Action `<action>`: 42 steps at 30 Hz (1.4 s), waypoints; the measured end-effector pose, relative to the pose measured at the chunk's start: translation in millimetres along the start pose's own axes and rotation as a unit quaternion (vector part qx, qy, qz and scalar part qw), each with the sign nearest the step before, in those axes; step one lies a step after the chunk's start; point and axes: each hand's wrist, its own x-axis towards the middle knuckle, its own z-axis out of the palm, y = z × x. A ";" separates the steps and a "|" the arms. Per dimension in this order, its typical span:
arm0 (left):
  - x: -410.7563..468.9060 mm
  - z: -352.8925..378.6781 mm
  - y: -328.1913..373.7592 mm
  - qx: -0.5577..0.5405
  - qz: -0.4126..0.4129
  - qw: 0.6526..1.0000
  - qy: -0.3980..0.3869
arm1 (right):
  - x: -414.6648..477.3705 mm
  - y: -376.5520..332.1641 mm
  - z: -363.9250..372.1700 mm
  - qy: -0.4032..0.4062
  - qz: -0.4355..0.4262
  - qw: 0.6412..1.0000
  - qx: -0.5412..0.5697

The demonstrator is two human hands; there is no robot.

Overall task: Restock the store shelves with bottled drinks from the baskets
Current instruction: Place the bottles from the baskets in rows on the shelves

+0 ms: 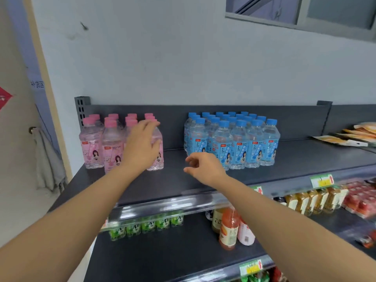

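Nothing is clasped by either hand. The left hand (142, 143) is held spread, its fingers (149, 125) stretched straight across the caps at the right end of the pink bottles (91, 143) and its thumb laid out before the front right pink bottle (158, 162); whether skin meets plastic cannot be told. The right hand (203, 166) is held loosely curled and empty above the bare middle of the top shelf (295, 155), near the front of the blue bottles (242, 143).

The pink bottles are stood upright in rows at the left end of the top shelf, pink-capped and pink-labelled. The blue bottles are grouped in a tighter block further right on the same shelf, blue-capped, with a gap left between the two groups. Flat snack packets (345, 137) are laid on the neighbouring shelf section at the far right.

On the lower shelf (162, 251) a row of green bottles (142, 224) is lined up behind the clear front rail, and an orange bottle (228, 228) is stood beside a pale pink bottle (246, 234). Boxed goods (313, 202) are ranged further right. A grey cloth (47, 159) is hung from a door knob at the left.
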 end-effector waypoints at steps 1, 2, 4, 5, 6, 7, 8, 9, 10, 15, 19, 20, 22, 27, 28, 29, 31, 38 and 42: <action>-0.6 8.0 10.3 0.002 0.014 1.000 -0.015 | -4.8 7.2 -7.6 0.010 0.002 1.000 -0.009; -1.3 16.9 20.4 0.003 0.026 0.999 -0.028 | -10.1 15.0 -15.5 0.022 0.003 1.000 -0.019; -4.9 35.0 41.7 0.006 0.042 0.997 -0.060 | -22.2 31.5 -32.0 0.040 0.005 0.998 -0.046; -7.0 44.4 51.5 0.008 0.050 0.996 -0.075 | -28.6 40.5 -39.9 0.048 0.009 0.997 -0.061; -9.3 54.0 61.8 0.010 0.059 0.994 -0.089 | -35.5 50.4 -47.8 0.057 0.015 0.996 -0.074; -11.4 63.2 72.5 0.009 0.068 0.992 -0.102 | -42.9 60.7 -55.3 0.065 0.024 0.994 -0.083; -13.7 72.3 83.4 0.005 0.080 0.990 -0.114 | -50.8 71.2 -62.3 0.072 0.034 0.993 -0.090; -16.3 81.5 95.2 0.000 0.093 0.988 -0.125 | -59.2 82.4 -69.1 0.075 0.046 0.991 -0.101; -19.4 90.9 107.8 -0.004 0.104 0.985 -0.136 | -68.3 94.2 -75.5 0.078 0.058 0.989 -0.116; -41.0 137.4 167.4 -0.042 0.146 0.972 -0.181 | -116.1 156.7 -103.8 0.094 0.125 0.973 -0.168; -68.7 174.9 211.5 -0.045 0.187 0.962 -0.192 | -158.5 209.0 -114.8 0.080 0.189 0.960 -0.192; -75.6 182.1 218.9 -0.027 0.189 0.965 -0.182 | -168.0 219.5 -115.1 0.076 0.202 0.957 -0.193; -86.5 197.4 232.5 0.002 0.189 0.969 -0.156 | -187.1 242.6 -115.6 0.062 0.233 0.950 -0.197; -113.0 239.7 252.7 0.015 0.217 0.966 -0.141 | -233.4 299.6 -102.6 0.029 0.284 0.939 -0.193; -121.3 249.5 258.5 0.009 0.230 0.962 -0.149 | -241.7 310.7 -98.7 0.025 0.296 0.936 -0.187; -130.4 259.1 264.9 0.002 0.242 0.957 -0.159 | -249.4 320.5 -95.1 0.020 0.307 0.934 -0.182; -151.0 278.9 278.2 -0.010 0.256 0.948 -0.190 | -262.3 339.4 -87.9 0.010 0.327 0.930 -0.170; -239.2 360.1 314.6 -0.052 0.292 0.910 -0.291 | -304.9 412.3 -51.5 -0.051 0.383 0.913 -0.129; -294.9 419.9 320.3 -0.030 0.292 0.888 -0.354 | -328.2 457.6 -12.1 -0.086 0.412 0.902 -0.095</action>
